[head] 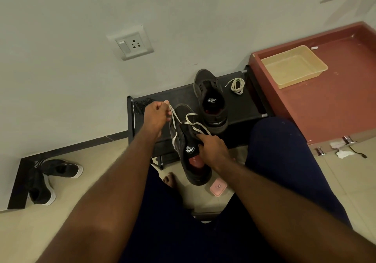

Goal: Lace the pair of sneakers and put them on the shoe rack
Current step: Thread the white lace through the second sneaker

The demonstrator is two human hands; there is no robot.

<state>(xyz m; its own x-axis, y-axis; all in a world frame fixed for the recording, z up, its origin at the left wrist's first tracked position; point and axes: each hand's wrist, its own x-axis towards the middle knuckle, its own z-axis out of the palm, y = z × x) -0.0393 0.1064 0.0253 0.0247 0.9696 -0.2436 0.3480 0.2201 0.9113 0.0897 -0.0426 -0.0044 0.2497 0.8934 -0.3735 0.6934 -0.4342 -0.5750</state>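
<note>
A dark sneaker [184, 138] with a red insole hangs in front of the black shoe rack [175, 95]. My right hand [213, 151] grips it at the tongue and collar. My left hand [155, 116] pinches one end of a white lace [190, 123] and holds it taut up and to the left; the lace is threaded loosely through the eyelets. The second dark sneaker [210, 100] stands on top of the rack, unlaced. Beside it, on the rack's right end, lies a coiled white lace [237, 85].
Another pair of dark shoes with white soles [48, 179] lies on the floor at left. A maroon cabinet [329, 108] with a beige plastic tray [293, 67] stands right of the rack. A pink object [218, 187] lies on the floor near my bare foot [171, 179]. A dark tangled cord [141, 104] sits on the rack's left end.
</note>
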